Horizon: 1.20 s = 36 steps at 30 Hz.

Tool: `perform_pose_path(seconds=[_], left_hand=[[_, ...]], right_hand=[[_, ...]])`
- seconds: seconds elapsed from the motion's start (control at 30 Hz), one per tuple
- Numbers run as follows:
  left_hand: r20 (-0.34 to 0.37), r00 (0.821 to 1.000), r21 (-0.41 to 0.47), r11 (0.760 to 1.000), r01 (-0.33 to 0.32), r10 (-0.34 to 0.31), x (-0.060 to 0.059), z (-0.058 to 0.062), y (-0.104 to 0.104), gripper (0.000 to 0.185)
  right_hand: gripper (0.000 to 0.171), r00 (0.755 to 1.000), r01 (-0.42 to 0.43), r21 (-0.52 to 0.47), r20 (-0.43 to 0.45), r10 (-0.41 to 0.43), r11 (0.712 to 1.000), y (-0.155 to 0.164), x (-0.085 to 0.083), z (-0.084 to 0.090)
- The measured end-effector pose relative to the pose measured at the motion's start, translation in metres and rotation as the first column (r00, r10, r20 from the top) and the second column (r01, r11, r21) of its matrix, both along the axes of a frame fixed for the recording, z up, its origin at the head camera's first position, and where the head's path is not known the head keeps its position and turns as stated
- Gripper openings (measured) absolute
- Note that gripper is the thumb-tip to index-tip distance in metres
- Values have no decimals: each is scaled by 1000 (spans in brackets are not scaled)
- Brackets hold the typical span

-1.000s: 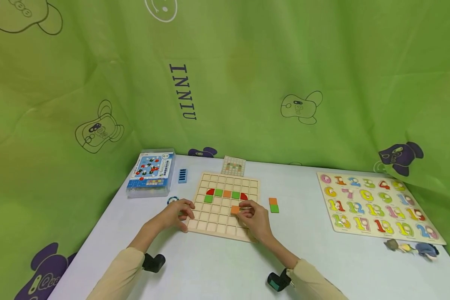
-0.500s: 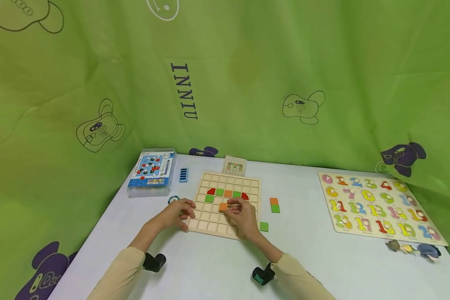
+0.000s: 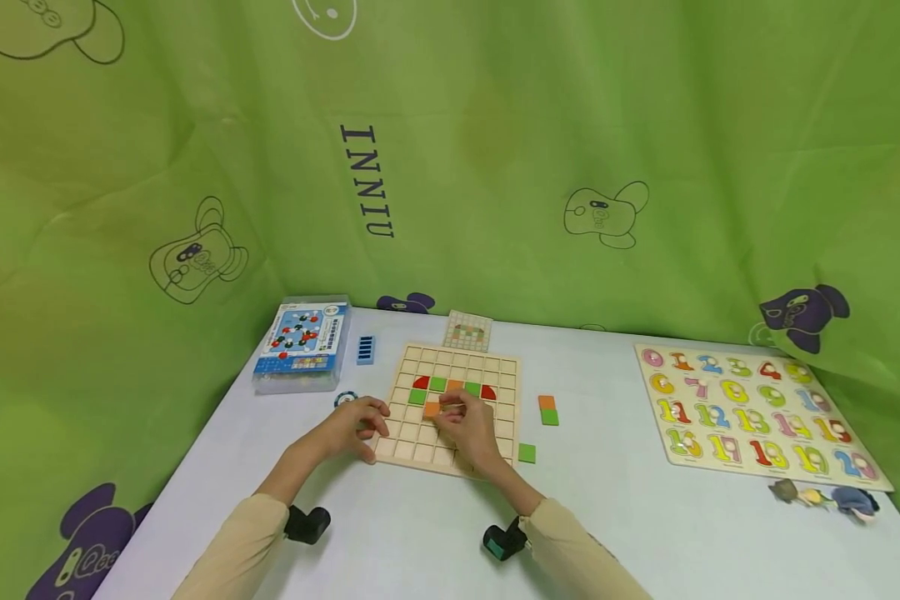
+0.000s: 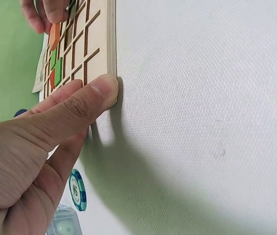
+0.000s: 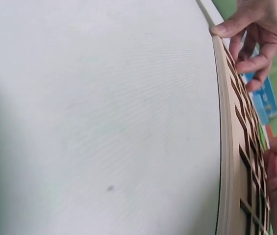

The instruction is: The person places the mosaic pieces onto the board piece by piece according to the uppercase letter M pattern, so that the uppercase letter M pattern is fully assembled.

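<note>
A wooden grid board (image 3: 501,368) lies on the white table. My left hand (image 3: 348,429) grips its near left corner; in the left wrist view the thumb (image 4: 101,88) presses the near edge while the fingers lie along the left side. Between right thumb and fingertips, my right hand (image 3: 468,429) pinches an orange square tile (image 3: 432,409), low over the grid and just right of a seated green tile (image 3: 417,397). Behind these runs a row of tiles: a red quarter-round (image 3: 422,382) at the left, green and orange squares, and another red quarter-round (image 3: 487,392) at the right.
Loose tiles lie right of the board: a green one (image 3: 527,453), and an orange one (image 3: 546,402) beside another green. A pattern card (image 3: 468,331) lies behind the board. Left are a boxed set (image 3: 302,346), a blue block (image 3: 365,350) and a poker chip (image 4: 78,190); right, a number puzzle (image 3: 750,410).
My right hand has moved left across the board with the orange tile, uncovering the green tile by the board's right edge. The left hand has stayed at the corner.
</note>
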<state>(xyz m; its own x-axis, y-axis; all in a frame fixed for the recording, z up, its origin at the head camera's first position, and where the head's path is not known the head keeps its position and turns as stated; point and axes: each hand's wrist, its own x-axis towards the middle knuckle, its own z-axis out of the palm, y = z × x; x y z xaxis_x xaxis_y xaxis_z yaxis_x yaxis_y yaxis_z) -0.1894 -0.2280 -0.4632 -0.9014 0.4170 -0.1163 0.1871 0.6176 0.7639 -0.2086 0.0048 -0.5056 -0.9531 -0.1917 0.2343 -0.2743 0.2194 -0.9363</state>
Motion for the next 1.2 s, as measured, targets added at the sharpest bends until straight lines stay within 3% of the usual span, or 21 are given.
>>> perform_pose_path(seconds=[0.3,0.53,0.93,1.2], left_hand=[[7,1000,21,1000,6,-6,0,1,-1,28],[-3,1000,30,999,19,-19,-1,0,-1,28],[-16,1000,15,1000,22,-22,-1,-4,-2,27],[-21,999,12,1000,24,-24,-1,-4,-2,27]], right_hand=[[21,999,4,80,-47,0,997,-10,-1,0],[21,996,-27,49,-79,31,998,-14,0,1],[24,998,-16,30,-56,17,999,-22,2,-1],[24,1000,5,-41,-10,-5,999,-23,2,-2]])
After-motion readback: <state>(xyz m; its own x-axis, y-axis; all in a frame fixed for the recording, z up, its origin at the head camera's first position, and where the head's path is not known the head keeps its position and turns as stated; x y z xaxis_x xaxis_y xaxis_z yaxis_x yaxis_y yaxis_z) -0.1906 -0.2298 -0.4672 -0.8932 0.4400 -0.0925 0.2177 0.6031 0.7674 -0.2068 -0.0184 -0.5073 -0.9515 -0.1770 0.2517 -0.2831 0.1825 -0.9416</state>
